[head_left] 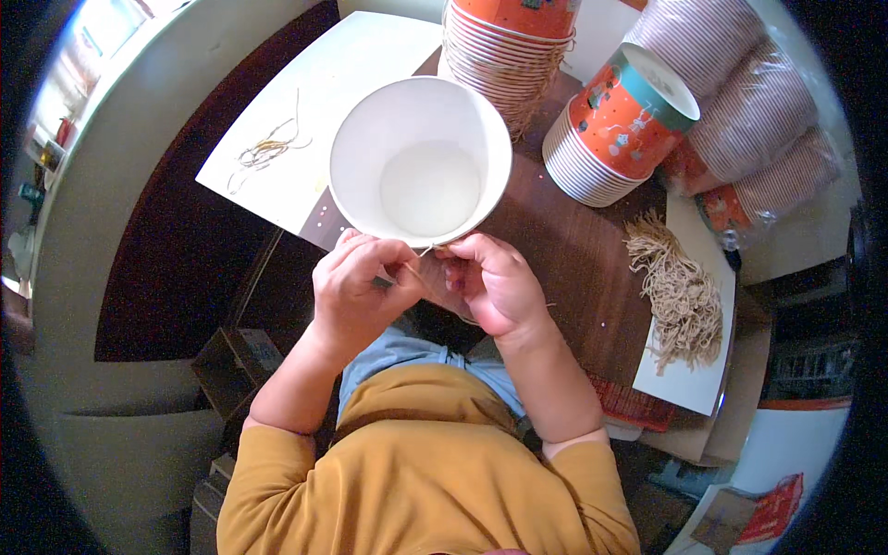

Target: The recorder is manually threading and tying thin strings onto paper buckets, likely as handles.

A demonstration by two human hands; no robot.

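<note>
A large white paper tub (421, 194) stands at the near side of the table, its open mouth toward me and its inside bare. Just below its near rim, my left hand (365, 277) pinches a thin beige string (426, 251) between thumb and fingers. My right hand (499, 282) is closed at the same rim, thumb and forefinger pressed on the string where it meets the tub. Part of the string hangs below, between the hands. Whether it passes through a hole in the tub wall, I cannot make out.
Behind the tub rises a stack of orange tubs (509, 69) with strings along its side. To its right stands an upside-down orange stack (610, 129), near plastic-wrapped stacks (740, 102). A beige string bundle (680, 296) lies at right; loose strings (268, 148) lie on white board at left.
</note>
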